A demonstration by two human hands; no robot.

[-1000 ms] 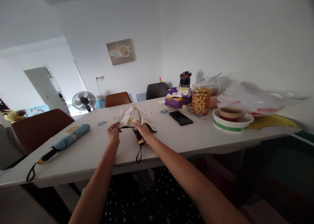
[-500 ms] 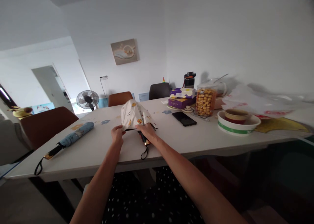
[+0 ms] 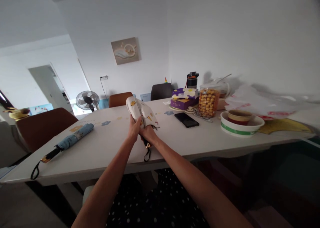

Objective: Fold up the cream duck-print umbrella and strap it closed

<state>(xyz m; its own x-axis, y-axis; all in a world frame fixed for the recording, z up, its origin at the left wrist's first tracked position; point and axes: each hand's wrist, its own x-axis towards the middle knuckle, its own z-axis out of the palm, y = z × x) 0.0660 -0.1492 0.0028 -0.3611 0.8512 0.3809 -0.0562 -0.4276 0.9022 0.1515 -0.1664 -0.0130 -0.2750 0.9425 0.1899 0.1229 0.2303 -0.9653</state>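
Observation:
A folded white umbrella [image 3: 140, 112] with small yellow prints points up and away from me over the white table [image 3: 100, 151]. My left hand [image 3: 133, 130] is wrapped round its canopy near the lower end. Close beside it, my right hand [image 3: 148, 134] grips the dark handle, and the black wrist strap [image 3: 146, 153] hangs down below. The two hands touch each other.
A folded blue umbrella [image 3: 67, 141] lies at the table's left. A black phone [image 3: 186, 119], a purple box [image 3: 183, 100], a snack jar [image 3: 208, 103], a white bowl [image 3: 242, 123] and plastic bags [image 3: 260, 101] sit on the right. Brown chairs [image 3: 40, 128] stand beyond the far side.
My left hand moved right from the canopy's edge and closed round the fabric beside my right hand. The white umbrella's canopy was gathered narrower and tipped more upright.

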